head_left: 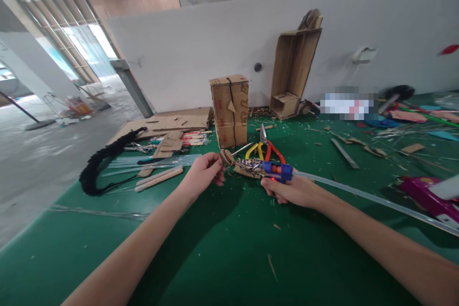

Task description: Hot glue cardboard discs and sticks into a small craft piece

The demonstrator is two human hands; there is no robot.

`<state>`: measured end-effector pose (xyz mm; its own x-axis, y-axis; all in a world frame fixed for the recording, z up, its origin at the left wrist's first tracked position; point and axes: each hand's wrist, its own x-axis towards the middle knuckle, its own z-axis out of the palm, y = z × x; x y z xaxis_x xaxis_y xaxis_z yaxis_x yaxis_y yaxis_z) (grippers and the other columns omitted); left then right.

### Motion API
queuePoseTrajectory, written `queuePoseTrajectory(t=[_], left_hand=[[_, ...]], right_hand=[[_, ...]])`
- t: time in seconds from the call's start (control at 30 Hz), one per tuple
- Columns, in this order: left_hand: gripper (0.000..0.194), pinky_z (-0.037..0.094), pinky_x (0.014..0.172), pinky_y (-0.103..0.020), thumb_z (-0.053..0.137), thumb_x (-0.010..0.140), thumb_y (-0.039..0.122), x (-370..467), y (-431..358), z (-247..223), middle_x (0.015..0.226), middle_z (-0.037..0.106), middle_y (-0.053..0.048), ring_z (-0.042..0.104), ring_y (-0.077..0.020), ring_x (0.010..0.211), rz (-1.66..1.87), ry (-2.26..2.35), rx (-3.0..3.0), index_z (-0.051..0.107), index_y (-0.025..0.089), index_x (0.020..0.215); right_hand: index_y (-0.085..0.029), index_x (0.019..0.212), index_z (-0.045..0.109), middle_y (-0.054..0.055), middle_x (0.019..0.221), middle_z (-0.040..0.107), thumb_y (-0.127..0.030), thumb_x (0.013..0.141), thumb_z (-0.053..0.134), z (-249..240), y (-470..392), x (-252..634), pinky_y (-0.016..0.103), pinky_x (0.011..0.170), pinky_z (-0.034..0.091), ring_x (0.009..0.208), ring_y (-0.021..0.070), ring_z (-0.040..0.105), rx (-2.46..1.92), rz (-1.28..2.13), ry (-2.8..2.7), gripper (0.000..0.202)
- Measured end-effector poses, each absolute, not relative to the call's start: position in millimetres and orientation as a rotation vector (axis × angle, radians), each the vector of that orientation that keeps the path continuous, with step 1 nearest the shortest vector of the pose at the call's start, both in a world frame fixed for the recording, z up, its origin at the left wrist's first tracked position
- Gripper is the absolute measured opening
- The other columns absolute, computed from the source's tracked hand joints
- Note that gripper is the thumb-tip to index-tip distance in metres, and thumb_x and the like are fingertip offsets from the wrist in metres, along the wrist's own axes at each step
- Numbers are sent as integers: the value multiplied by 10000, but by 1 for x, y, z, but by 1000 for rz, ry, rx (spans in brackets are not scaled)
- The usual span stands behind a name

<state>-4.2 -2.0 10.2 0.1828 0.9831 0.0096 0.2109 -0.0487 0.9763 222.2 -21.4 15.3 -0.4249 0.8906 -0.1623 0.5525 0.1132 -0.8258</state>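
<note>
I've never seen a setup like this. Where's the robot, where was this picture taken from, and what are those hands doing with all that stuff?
There is no robot here: these are a person's two bare hands. The single picture comes from a camera worn on that person's head, looking forward and down, so the arms reach in from the bottom.

The left hand holds a small round cardboard piece in its fingertips. The right hand grips what looks like a blue glue gun, with a long clear stick running out of its back. Its nozzle end points toward the cardboard.

On the green table are pliers with red and yellow handles, an upright cardboard box, wooden sticks, a fuzzy black bundle and scattered scraps.
</note>
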Motion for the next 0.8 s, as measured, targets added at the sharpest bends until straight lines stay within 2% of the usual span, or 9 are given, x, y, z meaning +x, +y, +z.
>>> queuePoseTrajectory(t=[0.13, 0.47, 0.8], left_hand=[[202, 480, 438, -228, 501, 765, 348, -4, -2, 10, 491, 463, 53, 478, -77, 406, 985, 1216, 1495, 461, 157, 713], [221, 522, 500, -247, 556, 723, 346, -2, -5, 13, 510, 524, 27, 537, -90, 462, 972, 1227, 1432, 527, 128, 709], [245, 539, 524, -285, 594, 692, 359, -4, -2, 13, 526, 514, 28, 520, -89, 488, 1011, 1174, 1338, 535, 122, 709]], right_hand=[[-180, 647, 523, -40, 429, 461, -561, 731, 470, 17, -22, 222, 206, 450, 419, 456, 97, 509, -1405, 1238, -2039, 394], [-178, 601, 473, -25, 519, 483, -588, 723, 444, 5, -19, 224, 225, 438, 432, 435, 88, 490, -1324, 1203, -2035, 429], [-188, 555, 439, -37, 463, 454, -572, 716, 471, 1, -18, 225, 218, 411, 413, 406, 91, 488, -1316, 1147, -2039, 417]])
